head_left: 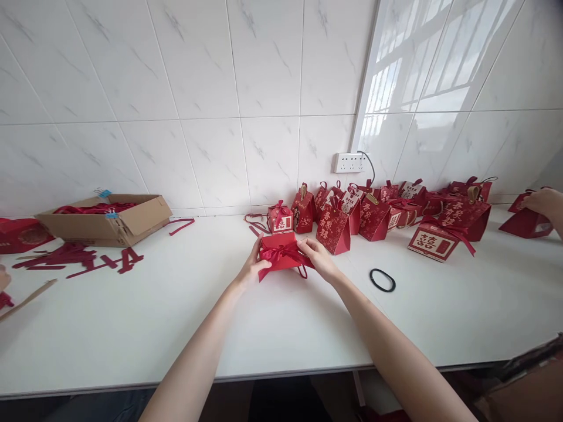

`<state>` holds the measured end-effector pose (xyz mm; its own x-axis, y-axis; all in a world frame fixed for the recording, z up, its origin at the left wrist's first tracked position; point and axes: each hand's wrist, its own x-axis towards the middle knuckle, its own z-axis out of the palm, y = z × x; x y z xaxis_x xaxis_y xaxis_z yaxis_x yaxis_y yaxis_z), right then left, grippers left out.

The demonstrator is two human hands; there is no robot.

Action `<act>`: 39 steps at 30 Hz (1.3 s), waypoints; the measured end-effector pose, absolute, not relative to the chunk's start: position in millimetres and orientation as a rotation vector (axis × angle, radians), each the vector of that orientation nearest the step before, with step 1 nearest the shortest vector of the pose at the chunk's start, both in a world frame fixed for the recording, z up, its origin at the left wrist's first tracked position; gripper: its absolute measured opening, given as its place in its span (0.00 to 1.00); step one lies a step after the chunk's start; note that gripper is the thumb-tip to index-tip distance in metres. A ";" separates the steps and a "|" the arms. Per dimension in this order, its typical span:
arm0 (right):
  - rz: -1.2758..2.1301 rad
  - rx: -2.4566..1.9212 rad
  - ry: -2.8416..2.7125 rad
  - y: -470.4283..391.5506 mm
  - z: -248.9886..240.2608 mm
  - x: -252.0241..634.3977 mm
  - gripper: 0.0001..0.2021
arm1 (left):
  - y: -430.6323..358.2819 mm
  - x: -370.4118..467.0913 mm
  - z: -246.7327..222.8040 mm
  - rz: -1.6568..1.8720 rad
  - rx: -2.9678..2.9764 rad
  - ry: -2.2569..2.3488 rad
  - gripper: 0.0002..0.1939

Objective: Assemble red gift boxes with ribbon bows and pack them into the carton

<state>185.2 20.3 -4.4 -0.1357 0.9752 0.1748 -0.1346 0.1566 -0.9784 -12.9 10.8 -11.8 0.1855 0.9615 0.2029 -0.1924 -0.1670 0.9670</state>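
Between my two hands is a red gift box (278, 241) with a dark red ribbon bow (281, 253) across its front. My left hand (253, 262) grips its left side, thumb on the front near the ribbon. At the right side, my right hand (317, 256) has its fingers closed at the box edge and the bow's right end. A thin red cord loop hangs below the box. Right behind it stands a small red box (280, 218) with a cream label and a bow on top. The undersides of my fingers are hidden.
Several red gift boxes (333, 231) line the back right, below a power strip (352, 162). A black ring (382, 280) lies on the white table (299, 328). At left is a cardboard box (88, 228) of ribbons, with loose ribbon strips (65, 255). Other people's hands (543, 202) show at both edges.
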 end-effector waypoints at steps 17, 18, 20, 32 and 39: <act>1.136 -0.865 -1.521 17.1 -7.4 175.2 0.19 | 8.6 -9.3 -5.0 1.321 1.257 1.015 0.35; 1.122 -0.865 -1.529 16.6 -7.5 174.1 0.19 | 8.2 -7.5 -5.2 1.341 1.258 1.041 0.36; 1.105 -0.863 -1.536 15.8 -8.2 171.7 0.19 | 7.1 -4.6 -5.5 1.372 1.263 1.074 0.37; 0.841 -1.047 -1.951 15.7 -0.2 190.0 0.18 | 10.4 -2.1 -7.7 1.445 1.266 1.148 0.33; 0.909 -1.057 -2.042 18.4 1.5 194.4 0.16 | 8.3 2.0 -5.7 1.488 1.252 1.193 0.33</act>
